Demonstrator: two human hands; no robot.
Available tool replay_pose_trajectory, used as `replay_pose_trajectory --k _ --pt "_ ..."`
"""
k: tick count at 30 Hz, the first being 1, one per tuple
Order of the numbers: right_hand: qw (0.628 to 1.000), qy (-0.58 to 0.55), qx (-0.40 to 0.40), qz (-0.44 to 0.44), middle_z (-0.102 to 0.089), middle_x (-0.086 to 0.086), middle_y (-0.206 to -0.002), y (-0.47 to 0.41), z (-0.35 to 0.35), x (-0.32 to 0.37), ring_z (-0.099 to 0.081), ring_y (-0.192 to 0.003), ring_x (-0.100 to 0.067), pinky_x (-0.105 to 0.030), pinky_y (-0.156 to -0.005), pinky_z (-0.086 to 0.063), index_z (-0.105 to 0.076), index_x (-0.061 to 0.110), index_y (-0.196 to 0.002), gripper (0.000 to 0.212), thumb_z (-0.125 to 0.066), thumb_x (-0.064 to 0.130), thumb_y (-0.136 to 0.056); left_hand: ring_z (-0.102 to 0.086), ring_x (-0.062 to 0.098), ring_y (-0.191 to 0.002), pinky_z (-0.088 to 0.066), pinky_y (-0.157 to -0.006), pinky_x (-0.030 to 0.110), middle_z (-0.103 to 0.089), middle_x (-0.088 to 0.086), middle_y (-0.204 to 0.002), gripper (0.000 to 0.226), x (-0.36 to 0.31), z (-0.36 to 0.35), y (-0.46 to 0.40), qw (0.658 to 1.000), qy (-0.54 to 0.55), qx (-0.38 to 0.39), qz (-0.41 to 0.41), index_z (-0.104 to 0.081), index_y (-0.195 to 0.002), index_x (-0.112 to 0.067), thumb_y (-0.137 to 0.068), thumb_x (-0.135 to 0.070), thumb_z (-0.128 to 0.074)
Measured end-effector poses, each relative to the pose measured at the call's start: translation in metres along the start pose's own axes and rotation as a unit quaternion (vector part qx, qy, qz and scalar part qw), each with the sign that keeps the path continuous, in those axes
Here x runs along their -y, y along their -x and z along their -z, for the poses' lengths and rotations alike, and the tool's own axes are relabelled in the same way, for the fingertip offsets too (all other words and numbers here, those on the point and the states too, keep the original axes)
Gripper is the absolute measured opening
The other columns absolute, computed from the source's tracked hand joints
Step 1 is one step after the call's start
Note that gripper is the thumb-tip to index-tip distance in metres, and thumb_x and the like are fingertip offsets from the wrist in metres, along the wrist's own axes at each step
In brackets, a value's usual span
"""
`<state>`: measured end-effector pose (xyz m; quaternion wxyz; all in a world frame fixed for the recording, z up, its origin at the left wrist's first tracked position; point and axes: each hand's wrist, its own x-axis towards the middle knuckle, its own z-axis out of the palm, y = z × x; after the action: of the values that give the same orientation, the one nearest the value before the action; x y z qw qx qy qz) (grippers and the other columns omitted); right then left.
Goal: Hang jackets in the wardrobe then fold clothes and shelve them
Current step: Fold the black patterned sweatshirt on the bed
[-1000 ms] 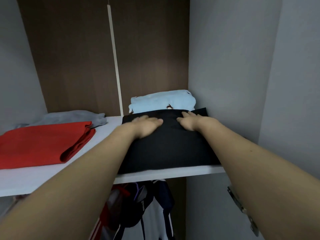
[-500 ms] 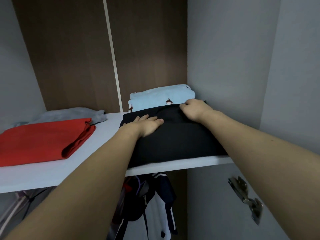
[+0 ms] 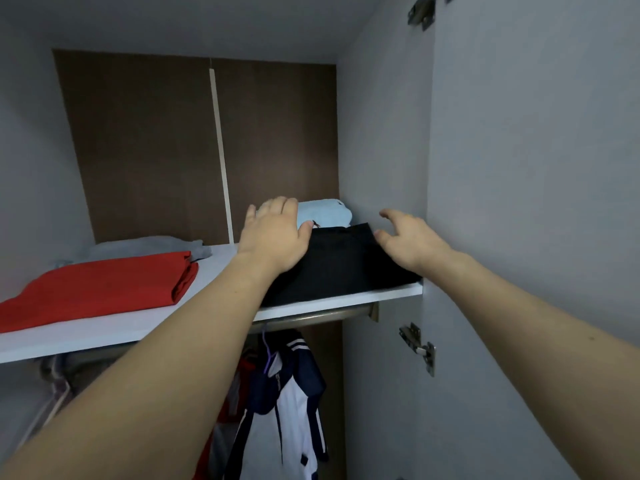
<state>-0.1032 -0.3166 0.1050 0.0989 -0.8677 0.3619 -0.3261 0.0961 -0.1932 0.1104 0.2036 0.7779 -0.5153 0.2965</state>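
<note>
Shelving is in hand: the folded black garment [image 3: 341, 261] lies on the shelf [image 3: 114, 329], right end. Left hand [image 3: 273, 237] and right hand [image 3: 410, 242] are spread, holding nothing; withdrawal seems next.

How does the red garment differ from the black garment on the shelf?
The red garment lies at the left of the shelf; the black garment lies at the right, by the side wall. No hand is over the red one, while the left hand and right hand are over the black one. A light blue garment lies behind the black one, a grey one behind the red. Both are folded flat.
</note>
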Motion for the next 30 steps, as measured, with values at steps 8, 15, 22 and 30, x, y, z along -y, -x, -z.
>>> replay_pose_trajectory --k 8,15,22,30 --pt "0.995 0.054 -0.075 -0.023 -0.033 -0.009 -0.157 0.109 0.061 0.043 -0.032 -0.142 -0.025 -0.035 -0.112 -0.029 -0.027 0.015 -0.153 0.059 -0.045 0.035 -0.1 -0.032 0.026 -0.141 -0.016 -0.12 0.048 -0.039 0.007 -0.151 0.056 -0.031 0.059 0.056 0.988 0.052 -0.061 -0.132 -0.036 -0.147 -0.012 -0.1 -0.042 -0.041" --pt "0.979 0.141 -0.148 0.003 -0.031 -0.006 -0.157 0.218 0.13 0.061 -0.03 -0.143 -0.023 -0.033 -0.115 -0.025 -0.031 0.011 -0.15 0.055 -0.046 0.029 -0.101 -0.03 0.028 -0.142 -0.015 -0.12 0.049 -0.039 0.01 -0.151 0.057 -0.08 0.126 0.1 0.963 0.094 -0.112 -0.229 -0.036 -0.146 -0.008 -0.099 -0.039 -0.044" --pt "0.943 0.161 -0.289 0.024 -0.035 -0.006 -0.155 0.327 0.217 0.042 -0.029 -0.143 -0.018 -0.012 -0.111 -0.012 -0.036 0.008 -0.147 0.053 -0.051 0.024 -0.099 -0.034 0.032 -0.139 -0.023 -0.117 0.047 -0.04 0.013 -0.148 0.056 -0.181 0.192 0.147 0.921 0.183 -0.179 -0.293 -0.038 -0.145 -0.002 -0.098 -0.031 -0.049" --pt "0.917 0.234 -0.308 -0.095 -0.033 -0.008 -0.156 0.501 0.343 -0.041 -0.027 -0.145 -0.021 -0.029 -0.118 -0.018 -0.033 0.008 -0.149 0.057 -0.051 0.024 -0.098 -0.023 0.03 -0.147 -0.014 -0.121 0.047 -0.031 0.009 -0.157 0.062 -0.383 0.246 0.232 0.876 0.252 -0.191 -0.364 -0.03 -0.152 -0.006 -0.1 -0.036 -0.044"
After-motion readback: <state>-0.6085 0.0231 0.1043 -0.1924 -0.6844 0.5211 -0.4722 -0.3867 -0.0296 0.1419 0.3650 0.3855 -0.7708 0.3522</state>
